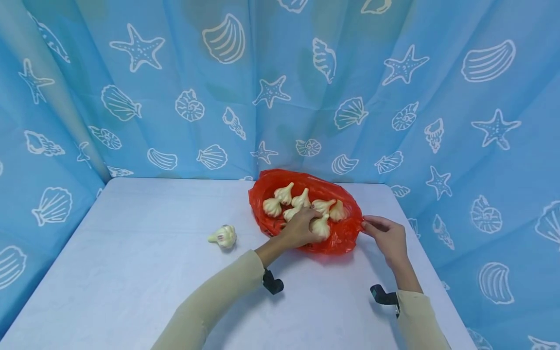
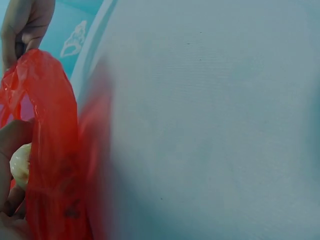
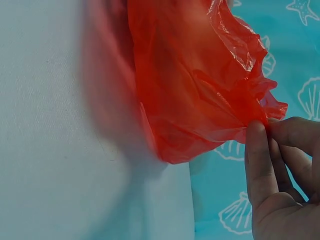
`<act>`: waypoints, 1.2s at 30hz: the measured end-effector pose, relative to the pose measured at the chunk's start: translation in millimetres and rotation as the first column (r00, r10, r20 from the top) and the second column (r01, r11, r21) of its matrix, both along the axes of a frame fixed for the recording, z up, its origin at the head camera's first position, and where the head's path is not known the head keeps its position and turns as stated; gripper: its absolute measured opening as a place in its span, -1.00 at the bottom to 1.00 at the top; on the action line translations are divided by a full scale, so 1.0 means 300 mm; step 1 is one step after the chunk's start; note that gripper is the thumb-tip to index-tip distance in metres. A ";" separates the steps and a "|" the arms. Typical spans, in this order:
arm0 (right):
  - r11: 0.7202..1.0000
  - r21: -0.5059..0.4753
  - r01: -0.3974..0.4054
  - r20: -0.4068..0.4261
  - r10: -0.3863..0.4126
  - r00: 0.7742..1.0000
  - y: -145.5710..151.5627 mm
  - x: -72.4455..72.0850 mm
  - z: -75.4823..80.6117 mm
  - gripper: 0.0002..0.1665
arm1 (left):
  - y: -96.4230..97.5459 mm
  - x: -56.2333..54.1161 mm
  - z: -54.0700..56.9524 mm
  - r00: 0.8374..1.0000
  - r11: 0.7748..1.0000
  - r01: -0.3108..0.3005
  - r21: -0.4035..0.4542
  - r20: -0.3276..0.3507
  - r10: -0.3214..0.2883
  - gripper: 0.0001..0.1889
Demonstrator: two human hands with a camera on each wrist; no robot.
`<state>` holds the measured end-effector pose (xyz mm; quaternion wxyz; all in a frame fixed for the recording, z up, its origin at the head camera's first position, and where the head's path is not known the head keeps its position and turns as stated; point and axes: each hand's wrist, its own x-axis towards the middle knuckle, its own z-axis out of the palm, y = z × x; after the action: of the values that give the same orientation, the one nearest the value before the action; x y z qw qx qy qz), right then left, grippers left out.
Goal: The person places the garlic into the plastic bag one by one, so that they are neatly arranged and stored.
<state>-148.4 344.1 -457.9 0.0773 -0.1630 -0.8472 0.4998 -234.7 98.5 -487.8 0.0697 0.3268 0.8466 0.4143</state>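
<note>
A red plastic bag [image 1: 339,245] lies spread wide at the back of the table, with several garlic bulbs [image 1: 284,193] inside it. Over its near rim reaches my left hand [image 1: 301,228], whose fingers and thumb hold one garlic bulb [image 1: 321,227]; the left wrist view shows that bulb [image 2: 21,166] partly behind the red plastic. At the bag's right end my right hand [image 1: 388,239] pinches the rim between thumb and fingertips [image 3: 257,132]. A single garlic bulb [image 1: 225,236] lies on the table left of the bag.
The white-covered table [image 1: 131,272] ends just behind the bag and just right of my right hand. Blue curtains [image 1: 271,63] with shell and starfish prints hang along the back and sides. Black wrist cameras [image 1: 273,283] sit on both wrists.
</note>
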 end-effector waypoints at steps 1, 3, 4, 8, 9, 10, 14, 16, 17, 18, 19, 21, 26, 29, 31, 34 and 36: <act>1.000 -0.004 0.000 0.001 0.000 1.000 0.001 -0.001 0.001 -0.41 | 0.000 -0.002 -0.003 1.000 1.000 -0.003 -0.008 -0.005 0.003 -0.40; 1.000 -0.011 0.003 0.005 -0.003 1.000 0.003 -0.003 0.001 -0.42 | -0.001 -0.005 -0.008 1.000 1.000 -0.006 -0.022 -0.016 0.006 -0.38; 1.000 -0.013 0.006 0.009 -0.006 1.000 0.004 -0.003 0.001 -0.42 | -0.002 -0.007 -0.009 1.000 0.999 -0.006 -0.034 -0.026 0.005 -0.37; 1.000 -0.023 0.014 0.019 -0.014 1.000 0.004 0.002 -0.003 -0.45 | -0.005 -0.007 -0.017 0.999 0.997 0.006 -0.081 -0.048 -0.010 -0.35; 1.000 -0.022 0.018 0.021 -0.017 1.000 0.003 0.005 -0.004 -0.46 | -0.006 -0.006 -0.019 0.999 0.996 0.009 -0.087 -0.048 -0.013 -0.35; 1.000 -0.021 0.020 0.020 -0.020 1.000 0.002 0.008 -0.006 -0.46 | -0.007 -0.004 -0.019 0.999 0.996 0.011 -0.090 -0.047 -0.016 -0.35; 1.000 -0.014 0.025 0.014 -0.025 1.000 -0.002 0.018 -0.010 -0.47 | -0.011 0.002 -0.020 0.999 0.997 0.012 -0.080 -0.047 -0.016 -0.35; 1.000 -0.011 0.025 0.010 -0.025 1.000 -0.003 0.023 -0.012 -0.46 | -0.011 0.003 -0.021 0.999 0.997 0.014 -0.079 -0.048 -0.018 -0.35; 1.000 -0.011 0.026 0.010 -0.025 1.000 -0.003 0.026 -0.013 -0.47 | -0.012 0.004 -0.022 0.999 0.997 0.013 -0.081 -0.047 -0.017 -0.35; 1.000 -0.012 0.027 0.010 -0.027 1.000 -0.004 0.029 -0.014 -0.47 | -0.013 0.004 -0.023 0.999 0.996 0.012 -0.085 -0.045 -0.016 -0.35; 1.000 -0.011 0.027 0.011 -0.027 1.000 -0.004 0.032 -0.014 -0.47 | -0.013 0.005 -0.023 0.999 0.996 0.011 -0.092 -0.043 -0.015 -0.34; 1.000 -0.012 0.029 0.009 -0.029 1.000 -0.005 0.038 -0.016 -0.47 | -0.014 0.005 -0.024 0.999 0.994 0.008 -0.105 -0.041 -0.012 -0.33; 1.000 -0.018 0.026 -0.004 -0.026 1.000 -0.007 0.042 -0.018 -0.45 | -0.016 -0.001 -0.028 0.999 0.991 -0.004 -0.136 -0.049 -0.003 -0.32; 0.999 -0.030 0.034 -0.002 -0.034 0.999 -0.005 0.039 -0.025 -0.42 | -0.016 0.000 -0.025 0.998 0.992 0.002 -0.129 -0.061 -0.010 -0.33; 0.998 -0.041 0.039 -0.006 -0.039 0.999 -0.004 0.039 -0.028 -0.41 | -0.015 0.001 -0.021 0.996 0.993 0.007 -0.122 -0.083 -0.017 -0.34; 0.998 -0.053 0.042 -0.013 -0.042 0.999 -0.006 0.040 -0.027 -0.40 | -0.014 0.003 -0.012 0.991 0.993 0.012 -0.114 -0.131 -0.027 -0.36; 0.997 -0.052 0.048 -0.017 -0.049 0.999 -0.007 0.041 -0.026 -0.39 | -0.012 0.003 -0.002 0.986 0.994 0.012 -0.113 -0.162 -0.030 -0.37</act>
<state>-136.1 342.1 -465.5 0.0932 -0.1809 -0.8289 0.5210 -233.8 94.9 -488.4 0.0226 0.3643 0.8678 0.3373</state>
